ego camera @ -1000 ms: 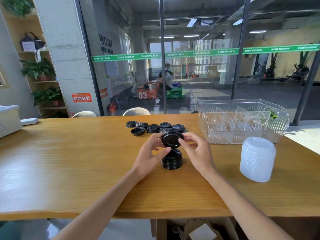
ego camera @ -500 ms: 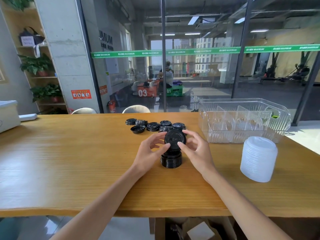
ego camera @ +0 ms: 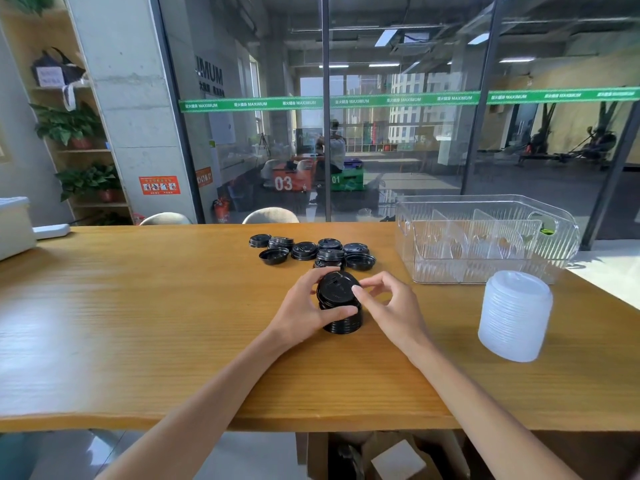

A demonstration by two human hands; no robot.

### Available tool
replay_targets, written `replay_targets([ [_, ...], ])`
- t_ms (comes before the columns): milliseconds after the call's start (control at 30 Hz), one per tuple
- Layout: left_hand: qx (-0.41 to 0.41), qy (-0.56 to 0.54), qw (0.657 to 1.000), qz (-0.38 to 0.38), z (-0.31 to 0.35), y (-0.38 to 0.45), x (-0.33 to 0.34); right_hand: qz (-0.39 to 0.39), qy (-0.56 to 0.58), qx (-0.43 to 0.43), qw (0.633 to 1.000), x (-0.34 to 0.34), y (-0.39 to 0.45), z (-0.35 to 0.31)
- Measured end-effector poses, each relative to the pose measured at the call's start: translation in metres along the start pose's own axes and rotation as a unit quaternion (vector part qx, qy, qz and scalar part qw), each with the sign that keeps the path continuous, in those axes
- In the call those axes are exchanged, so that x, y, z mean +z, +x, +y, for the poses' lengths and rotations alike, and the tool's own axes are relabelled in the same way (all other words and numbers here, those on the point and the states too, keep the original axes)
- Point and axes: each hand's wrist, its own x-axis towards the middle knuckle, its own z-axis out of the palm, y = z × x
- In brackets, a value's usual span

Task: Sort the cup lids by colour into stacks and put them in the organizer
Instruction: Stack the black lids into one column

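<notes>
I am looking down at a long wooden desk [ego camera: 138,323] from a camera worn on the head, with both bare forearms reaching in from the near edge. At the middle of the desk stands a short stack of black lids [ego camera: 341,317]. My left hand [ego camera: 304,311] wraps around the stack's left side, fingers curled over the far rim of the top black lid [ego camera: 336,289] and thumb pressed across the stack's near side. The top lid sits slightly tilted on the stack. My right hand [ego camera: 391,306] is just right of the stack, fingers loosely curled; its thumb tip touches the right rim of the top lid, and the other fingers hold nothing.

Farther away on the desk lies a cluster of loose black lids [ego camera: 311,251], some upside down, close together and just beyond the stack. To the right, near the desk's right end, stands a tall stack of translucent white lids [ego camera: 514,320], leaning a little. Behind it, at the far right, sits a clear plastic organizer [ego camera: 485,268] with upright dividers; I cannot tell whether its compartments hold anything. A glass wall [ego camera: 398,133] rises beyond the desk.
</notes>
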Motion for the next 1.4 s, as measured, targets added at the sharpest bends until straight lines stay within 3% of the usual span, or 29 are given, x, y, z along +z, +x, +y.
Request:
replay_targets([
  [200, -0.026, -0.036, 0.999, -0.011, -0.006, 0.000, 0.000, -0.016, 0.034, 0.013, 0.999, -0.002, 0.001, -0.001],
  [600, -0.056, -0.041, 0.996, -0.050, -0.014, -0.001, -0.017, -0.042, -0.014, 0.024, 0.999, -0.005, -0.001, 0.004],
  [1000, -0.040, 0.000, 0.998, -0.048, -0.012, -0.001, -0.009, -0.026, -0.043, 0.058, 0.997, -0.008, 0.000, 0.010],
  [1400, -0.054, -0.009, 0.998, -0.037, -0.010, -0.008, -0.012, -0.051, -0.045, 0.030, 0.997, -0.007, -0.001, 0.009],
])
